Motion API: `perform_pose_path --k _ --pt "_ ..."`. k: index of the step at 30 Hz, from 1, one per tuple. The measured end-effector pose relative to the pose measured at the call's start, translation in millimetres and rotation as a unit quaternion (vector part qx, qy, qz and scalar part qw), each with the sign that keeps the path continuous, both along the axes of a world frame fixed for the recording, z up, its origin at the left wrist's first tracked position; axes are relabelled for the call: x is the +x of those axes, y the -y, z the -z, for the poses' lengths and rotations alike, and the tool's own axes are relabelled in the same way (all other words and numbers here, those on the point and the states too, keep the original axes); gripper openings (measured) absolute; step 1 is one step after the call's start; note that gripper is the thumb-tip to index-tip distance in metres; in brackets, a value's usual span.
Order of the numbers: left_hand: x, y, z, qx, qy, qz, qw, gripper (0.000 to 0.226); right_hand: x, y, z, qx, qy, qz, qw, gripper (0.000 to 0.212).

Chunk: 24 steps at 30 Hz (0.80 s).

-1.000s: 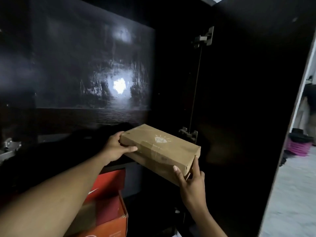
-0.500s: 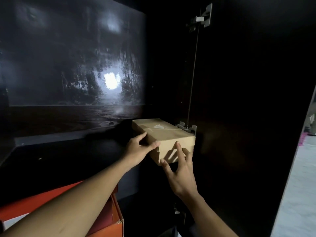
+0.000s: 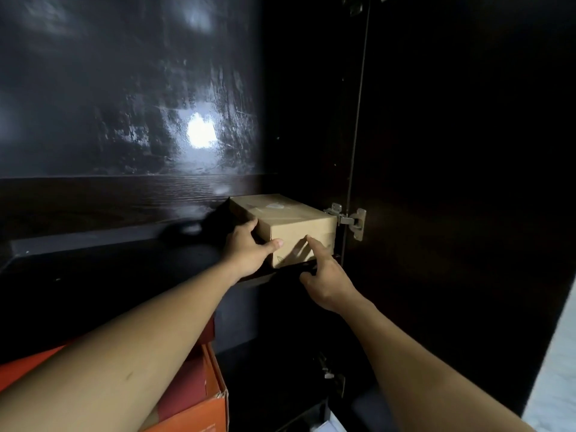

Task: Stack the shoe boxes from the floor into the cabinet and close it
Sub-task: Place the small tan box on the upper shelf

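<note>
The brown shoe box [image 3: 290, 219] sits on the shelf [image 3: 93, 260] inside the cabinet, at the shelf's right end. Its short face is turned toward the room and its long side runs back toward the rear wall. Its right side lies close against the cabinet's right wall, just beside a metal hinge [image 3: 349, 219]. The front face stands near the shelf's front edge.

The left hand [image 3: 247, 251] grasps the box at its front left corner: the fingers reach along the left side and the thumb lies across the front face. The right hand [image 3: 327, 280] holds nothing. Its index finger is stretched out with the tip on the front face of the box. The other fingers are folded down by the shelf's front edge, and I cannot tell if they touch it.

The rest of the shelf, out to the left end, is dark. Behind it the glossy back panel [image 3: 124, 104] shows a bright spot of reflected light. The door [image 3: 452, 182] stands open to the right, hanging from the hinge. Below the shelf's left part, under the left forearm, an orange box [image 3: 199, 413] stands with its near corner showing. A strip of pale floor [image 3: 558, 385] shows past the door's lower edge.
</note>
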<state>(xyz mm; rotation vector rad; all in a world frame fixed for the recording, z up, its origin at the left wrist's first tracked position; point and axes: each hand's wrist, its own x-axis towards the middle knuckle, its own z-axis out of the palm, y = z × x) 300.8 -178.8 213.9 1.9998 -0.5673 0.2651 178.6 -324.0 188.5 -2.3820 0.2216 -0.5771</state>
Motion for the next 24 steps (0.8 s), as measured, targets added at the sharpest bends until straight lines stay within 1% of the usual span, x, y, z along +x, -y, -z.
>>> perform_pose_path --k 6,10,13,16,18,20,24 --pt "-2.3 3.6 -0.6 -0.007 -0.007 -0.021 1.000 0.089 0.0 10.8 -8.2 0.015 -0.050 -0.018 0.998 0.086" --pt "-18.0 -0.7 -2.9 0.011 -0.028 -0.009 1.000 0.090 -21.5 7.2 -16.9 0.033 -0.039 -0.005 0.999 0.077" --pt "-45.7 -5.3 -2.4 0.002 -0.020 -0.021 1.000 0.094 -56.4 3.4 -20.0 0.040 -0.037 0.022 0.998 0.073" --pt "-86.3 -10.5 2.2 -0.008 0.003 -0.034 0.999 0.083 -102.2 -0.9 -12.8 0.046 -0.059 0.037 0.997 0.075" --pt "-114.5 -14.3 9.3 -0.008 0.008 -0.023 1.000 0.075 -136.9 -3.5 -1.2 0.044 -0.069 0.060 0.995 0.074" --pt "-140.5 -16.1 23.7 0.004 -0.008 -0.004 1.000 0.072 -171.3 -5.8 15.5 0.057 -0.082 0.082 0.992 0.074" --pt "-186.8 -13.4 75.9 0.076 -0.067 0.044 0.994 0.077 -235.3 -8.4 65.4 0.091 -0.104 0.143 0.980 0.073"
